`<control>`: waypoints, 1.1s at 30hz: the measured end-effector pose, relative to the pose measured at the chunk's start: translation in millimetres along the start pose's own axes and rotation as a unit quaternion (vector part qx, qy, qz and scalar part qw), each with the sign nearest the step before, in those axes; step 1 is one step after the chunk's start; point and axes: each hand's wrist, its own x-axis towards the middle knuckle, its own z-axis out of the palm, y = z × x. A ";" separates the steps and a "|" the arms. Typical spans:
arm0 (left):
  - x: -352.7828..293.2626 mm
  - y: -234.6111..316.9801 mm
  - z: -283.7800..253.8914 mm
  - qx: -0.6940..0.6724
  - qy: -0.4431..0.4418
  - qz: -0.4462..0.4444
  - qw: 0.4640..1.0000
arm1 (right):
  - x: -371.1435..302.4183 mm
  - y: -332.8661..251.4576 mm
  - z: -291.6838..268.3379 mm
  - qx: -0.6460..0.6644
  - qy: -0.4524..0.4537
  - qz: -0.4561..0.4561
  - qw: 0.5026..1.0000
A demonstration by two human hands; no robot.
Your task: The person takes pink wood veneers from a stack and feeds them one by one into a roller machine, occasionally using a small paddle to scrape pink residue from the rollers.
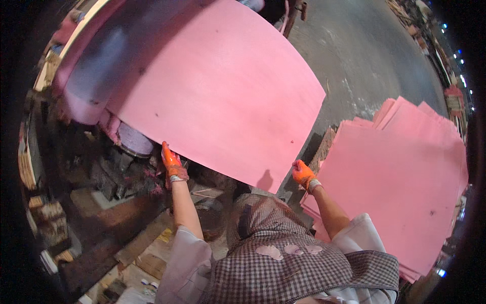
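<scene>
A wide, pink-coated veneer sheet (228,91) with a few small dark knots stretches out in front of me, coming off a large pink roller (96,71) at the left. My left hand (173,163), in an orange-stained glove, grips its near edge, with the fingers pointing forward. At the sheet's right edge, near the close corner, my right hand (304,176) is closed in a pinch on the edge. Its glove is orange too, and the fingertips are partly hidden. Lower right of that hand lies a stack of pink sheets (390,187), fanned unevenly.
Beneath the big roller sits a smaller pinkish cylinder (134,139) among dark, stained machine parts. Wooden boards and scraps (144,238) lie at the lower left. Grey concrete floor (354,55) stretches beyond the sheet, with piled material (430,45) along the far right.
</scene>
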 end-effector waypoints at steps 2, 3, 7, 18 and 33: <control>9.4 -1.1 1.1 -0.059 -0.059 -0.114 0.990 | -18.5 -61.4 -0.8 0.020 0.015 0.043 0.999; -1.2 -5.3 8.6 -0.094 -0.109 -0.164 0.976 | -25.8 -60.7 5.7 0.039 0.029 0.057 0.997; -42.6 -17.2 7.3 -0.102 -0.190 -0.279 0.936 | -45.6 -84.2 17.7 -0.007 0.005 0.075 0.997; -405.8 -74.0 356.3 0.300 -0.657 0.015 0.691 | -104.2 -35.1 -14.8 0.097 0.347 0.153 0.920; -655.0 -125.4 296.2 0.235 -0.868 0.331 0.284 | -548.5 58.8 -400.2 -0.378 0.726 0.219 0.531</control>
